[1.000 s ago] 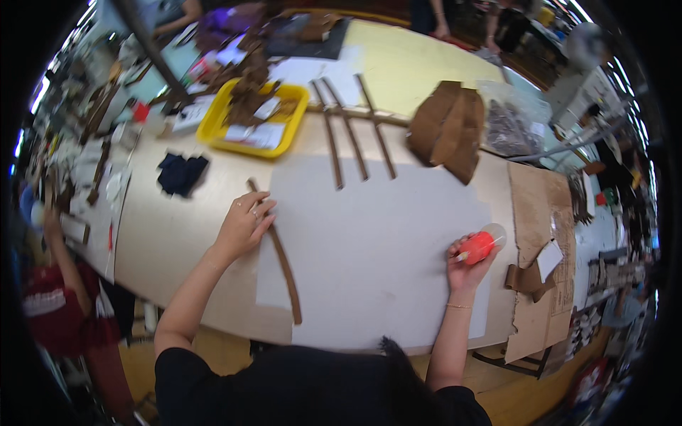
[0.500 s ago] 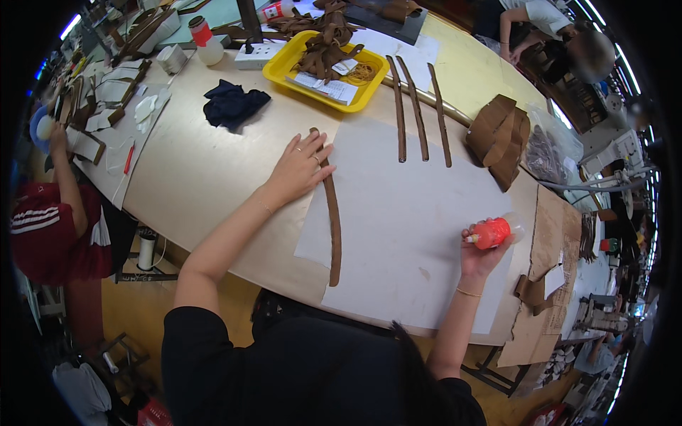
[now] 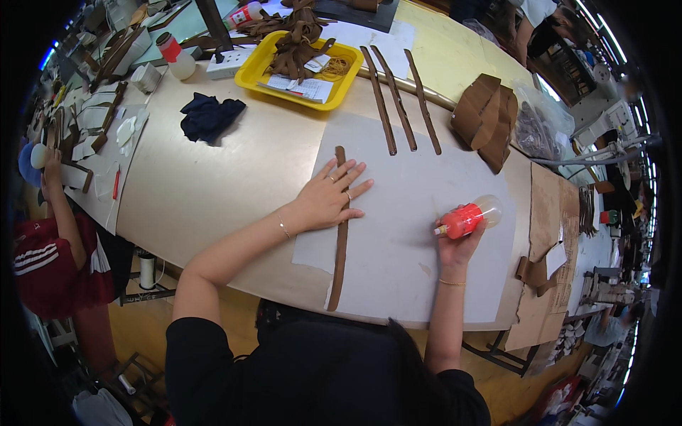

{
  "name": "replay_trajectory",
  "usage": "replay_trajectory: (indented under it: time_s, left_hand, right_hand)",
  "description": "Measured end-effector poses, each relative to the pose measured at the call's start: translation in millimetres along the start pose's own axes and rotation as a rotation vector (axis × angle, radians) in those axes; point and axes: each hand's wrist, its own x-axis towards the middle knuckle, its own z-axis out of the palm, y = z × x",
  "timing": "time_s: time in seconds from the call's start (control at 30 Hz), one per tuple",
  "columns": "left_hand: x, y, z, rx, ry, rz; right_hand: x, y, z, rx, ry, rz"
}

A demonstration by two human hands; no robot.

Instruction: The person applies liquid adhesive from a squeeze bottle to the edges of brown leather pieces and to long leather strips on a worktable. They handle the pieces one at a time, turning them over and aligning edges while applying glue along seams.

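Observation:
My left hand [image 3: 324, 199] lies flat with spread fingers across a long brown leather strip [image 3: 339, 266], pressing it against a light grey sheet [image 3: 398, 277]. The strip runs lengthwise toward me, its near end close to the table's front edge. On the right, my right hand [image 3: 458, 250] is wrapped round a clear squeeze bottle [image 3: 463, 221] with a red label, held tilted over the sheet with its nozzle pointing left. Three similar brown strips, among them a left strip [image 3: 381, 106] and a right strip [image 3: 424, 106], lie side by side beyond the hands.
A yellow tray [image 3: 334, 104] with brown pieces stands at the back, beside a dark blue cloth [image 3: 209, 117]. Stacked brown leather panels [image 3: 484, 117] and a clear plastic bag [image 3: 543, 128] lie at the right. Cardboard [image 3: 547, 213] covers the right edge. Another person works at far left.
My left hand has slid nearer and to the right together with the strip, whose far end now shows beyond the fingers. My right hand has brought the bottle slightly left and farther away.

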Motion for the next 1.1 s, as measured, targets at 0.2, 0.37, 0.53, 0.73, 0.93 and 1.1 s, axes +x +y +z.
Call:
replay_trajectory:
  time_s: [0.2, 0.37, 0.53, 0.73, 0.93, 1.1]
  left_hand:
    - [16, 2, -3, -0.14, 0.061, 0.026]
    - [3, -21, -14, -0.131, 0.013, 0.058]
    - [20, -43, -6, -0.01, 0.029, 0.005]
    - [50, -64, -3, -0.026, 0.065, -0.069]
    - [38, -64, 1, 0.031, 0.105, -0.047]
    - [18, -47, -5, -0.006, 0.109, -0.095]
  right_hand:
    - [-3, 2, 8, -0.019, 0.026, -0.047]
    - [-1, 0, 7, -0.024, 0.043, -0.02]
    - [-1, 1, 22, -0.096, 0.026, 0.005]
    - [8, 3, 32, -0.149, 0.043, -0.006]
    - [30, 14, 59, -0.159, -0.044, 0.009]
    - [48, 35, 70, -0.217, -0.093, 0.059]
